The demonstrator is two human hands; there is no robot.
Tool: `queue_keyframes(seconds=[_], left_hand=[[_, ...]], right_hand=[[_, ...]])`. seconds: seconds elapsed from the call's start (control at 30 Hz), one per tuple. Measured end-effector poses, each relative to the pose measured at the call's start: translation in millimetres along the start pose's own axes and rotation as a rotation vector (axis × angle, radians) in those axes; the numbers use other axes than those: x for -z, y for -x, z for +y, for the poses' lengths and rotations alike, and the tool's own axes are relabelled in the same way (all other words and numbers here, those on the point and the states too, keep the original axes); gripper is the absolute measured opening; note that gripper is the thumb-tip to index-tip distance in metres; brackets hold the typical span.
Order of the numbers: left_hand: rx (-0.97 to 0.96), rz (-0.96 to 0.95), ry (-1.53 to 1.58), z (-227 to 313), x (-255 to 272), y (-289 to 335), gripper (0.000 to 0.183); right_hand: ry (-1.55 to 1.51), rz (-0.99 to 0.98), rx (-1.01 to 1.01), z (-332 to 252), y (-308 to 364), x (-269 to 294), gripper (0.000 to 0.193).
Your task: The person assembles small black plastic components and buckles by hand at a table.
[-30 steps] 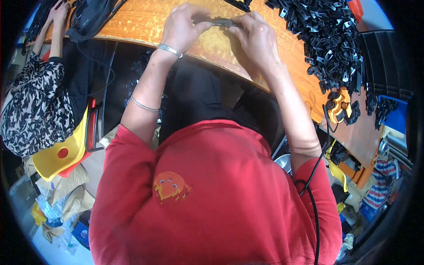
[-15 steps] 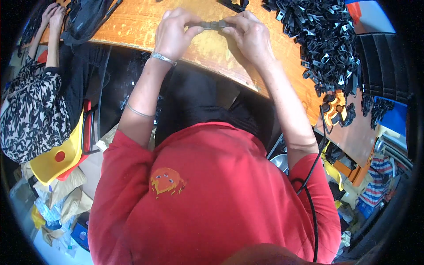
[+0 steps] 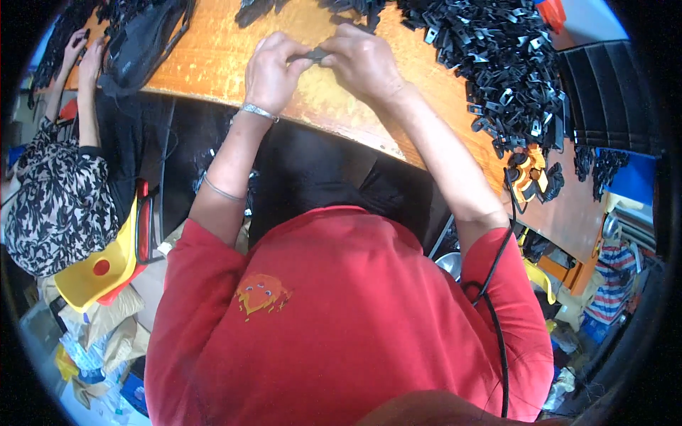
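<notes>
Over the worn orange table (image 3: 220, 67), both my hands meet at a small dark plastic buckle (image 3: 315, 55). My left hand (image 3: 270, 77) pinches its left end between thumb and fingers. From the other side my right hand (image 3: 366, 65) grips it with bent fingers, which cover much of the piece. Little of the buckle shows between the fingertips, so its exact shape is unclear. Just beyond my hands lie more black parts (image 3: 359, 10) at the table's far side.
A large heap of black clips (image 3: 497, 78) covers the table's right side, near an orange-and-black object (image 3: 527, 174). At left lies a black mesh bag (image 3: 145, 53), beside a co-worker's hands (image 3: 87, 60). A black cable (image 3: 500, 319) hangs along my right arm.
My right hand has moved left, close to my left hand, and both sit slightly nearer to me. Less of the buckle shows between them. The view has shifted a little.
</notes>
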State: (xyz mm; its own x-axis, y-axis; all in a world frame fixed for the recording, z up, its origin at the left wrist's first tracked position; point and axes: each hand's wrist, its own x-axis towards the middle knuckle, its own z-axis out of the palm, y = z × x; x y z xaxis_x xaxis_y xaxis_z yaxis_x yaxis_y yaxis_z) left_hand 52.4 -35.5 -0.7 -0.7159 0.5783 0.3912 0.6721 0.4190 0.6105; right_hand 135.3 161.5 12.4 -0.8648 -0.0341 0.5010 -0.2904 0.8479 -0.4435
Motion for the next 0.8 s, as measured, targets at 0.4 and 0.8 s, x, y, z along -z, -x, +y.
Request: queue_keyframes(seconds=[0.4,0.8], left_hand=[[0.186,-0.427,0.085,-30.5,129.2,14.1,0.027],[0.021,-0.184,-0.314,64.0,-58.6,-74.9,0.031]], right_hand=[[0.318,0.042,-0.245,37.1,52.7,68.6,0.024],[0.68,0.074,-0.516,74.6,24.0,78.4,0.025]])
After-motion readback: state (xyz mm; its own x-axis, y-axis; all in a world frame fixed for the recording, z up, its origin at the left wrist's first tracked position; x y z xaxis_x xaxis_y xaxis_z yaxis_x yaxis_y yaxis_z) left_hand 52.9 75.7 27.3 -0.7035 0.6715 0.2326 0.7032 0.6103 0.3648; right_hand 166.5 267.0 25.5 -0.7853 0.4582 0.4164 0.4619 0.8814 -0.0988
